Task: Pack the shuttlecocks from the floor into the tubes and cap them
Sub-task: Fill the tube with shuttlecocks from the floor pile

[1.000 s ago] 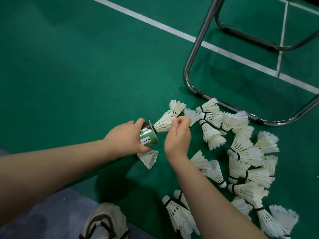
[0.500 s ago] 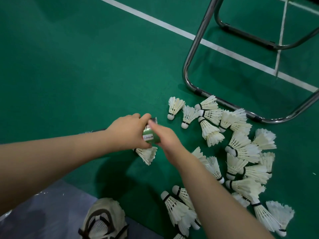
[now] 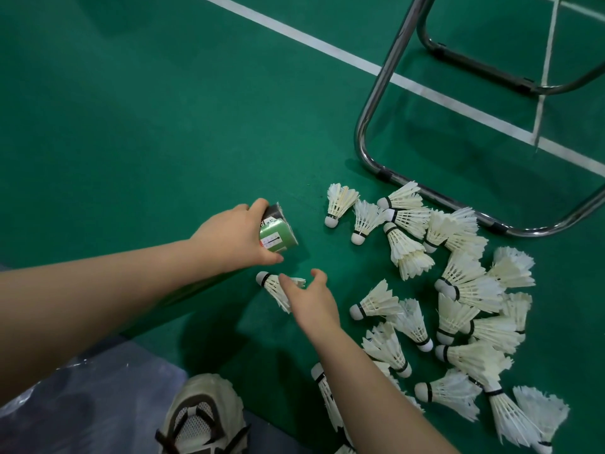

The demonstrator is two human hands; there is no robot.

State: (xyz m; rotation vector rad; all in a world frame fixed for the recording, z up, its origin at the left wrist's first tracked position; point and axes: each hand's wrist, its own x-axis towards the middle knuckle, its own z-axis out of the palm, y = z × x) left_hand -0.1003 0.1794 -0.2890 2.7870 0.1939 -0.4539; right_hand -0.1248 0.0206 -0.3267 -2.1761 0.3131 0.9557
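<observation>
My left hand (image 3: 233,238) grips the open end of a green tube (image 3: 277,231), held low over the green floor; the rest of the tube is hidden under my forearm. My right hand (image 3: 311,298) hovers open just below the tube's mouth, fingers spread over a single white shuttlecock (image 3: 274,287) that lies on the floor. I cannot tell if the fingers touch it. Several more white feather shuttlecocks (image 3: 458,290) lie scattered to the right, some nested into each other.
A chrome tubular chair frame (image 3: 370,126) stands on the floor behind the pile, its bottom rail touching the farthest shuttlecocks. White court lines (image 3: 327,49) cross the floor. My beige shoe (image 3: 203,417) sits at the bottom edge, beside a grey mat (image 3: 82,394).
My right hand pushed a stack of shuttlecocks into the tube, then drew back and dropped down to the lone shuttlecock. The left hand kept hold of the tube.
</observation>
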